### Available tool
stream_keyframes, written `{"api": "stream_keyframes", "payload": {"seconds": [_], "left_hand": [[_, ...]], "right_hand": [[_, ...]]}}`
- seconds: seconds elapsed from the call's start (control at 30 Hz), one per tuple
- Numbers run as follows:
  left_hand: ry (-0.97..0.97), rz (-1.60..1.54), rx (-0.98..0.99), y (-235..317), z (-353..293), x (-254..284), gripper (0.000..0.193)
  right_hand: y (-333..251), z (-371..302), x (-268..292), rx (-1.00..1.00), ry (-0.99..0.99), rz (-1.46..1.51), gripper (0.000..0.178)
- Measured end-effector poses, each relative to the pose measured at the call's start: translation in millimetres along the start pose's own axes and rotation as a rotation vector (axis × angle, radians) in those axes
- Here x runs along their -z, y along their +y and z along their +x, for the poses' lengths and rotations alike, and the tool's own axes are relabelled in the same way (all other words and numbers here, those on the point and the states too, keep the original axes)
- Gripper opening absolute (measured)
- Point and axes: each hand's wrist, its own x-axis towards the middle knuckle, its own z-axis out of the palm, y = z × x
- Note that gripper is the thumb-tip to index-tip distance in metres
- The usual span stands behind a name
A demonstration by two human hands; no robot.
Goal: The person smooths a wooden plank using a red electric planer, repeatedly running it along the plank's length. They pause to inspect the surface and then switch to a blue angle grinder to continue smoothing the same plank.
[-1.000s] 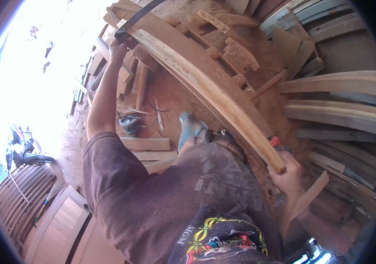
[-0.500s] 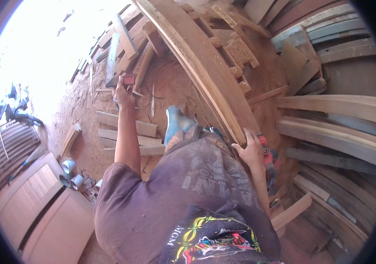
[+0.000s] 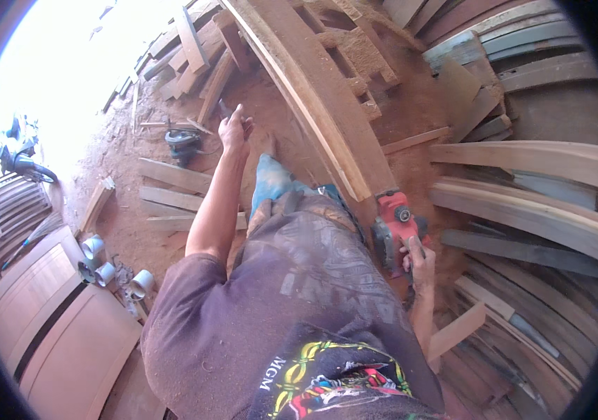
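My right hand (image 3: 419, 260) is closed round the rear handle of a red and black electric hand planer (image 3: 398, 218), at the near end of a long wooden beam (image 3: 344, 115). The beam runs from the far side toward my right hip, with a pale edge facing left. Out to the left of the beam, my left hand (image 3: 234, 131) is raised over the dusty ground with its fingers partly curled. Something small and dark shows by its thumb, too hidden to name. A teal and black power tool (image 3: 183, 143) lies on the ground left of that hand.
Offcuts (image 3: 190, 42) are heaped at the far left. Several boards (image 3: 523, 163) are stacked along the right. Short planks (image 3: 173, 198) lie left of my leg. Wooden panels (image 3: 78, 336) and white cups (image 3: 141, 281) are at the near left; a motorcycle (image 3: 22, 157) stands beyond.
My right hand has left the beam's end and taken hold of the planer, which now shows fully. My left hand has moved right; the grey bar and red block in it no longer show.
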Motion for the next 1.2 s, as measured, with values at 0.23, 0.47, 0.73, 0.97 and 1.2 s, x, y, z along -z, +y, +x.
{"api": "stream_keyframes", "payload": {"seconds": [0.23,0.47,0.73,0.97,1.2], "left_hand": [[-0.067,0.106,0.003,17.1,41.8,-94.8,0.04],[-0.201,0.044,0.143,15.6,86.1,-114.1,0.048],[-0.235,0.158,0.126,13.5,72.7,-117.0,0.053],[-0.249,0.223,0.141,27.3,57.7,-122.0,0.061],[-0.264,0.195,0.227,39.3,49.6,-125.1,0.057]], "right_hand": [[-93.4,-19.4,-28.9,0.097,0.109,0.274,0.068],[-231.1,55.5,-130.3,0.237,-0.19,0.203,0.061],[-318.6,124.6,-234.0,0.176,-0.397,-0.017,0.046],[-361.0,148.9,-270.2,0.196,-0.402,-0.014,0.045],[-396.5,165.1,-303.0,0.222,-0.391,-0.008,0.045]]}}
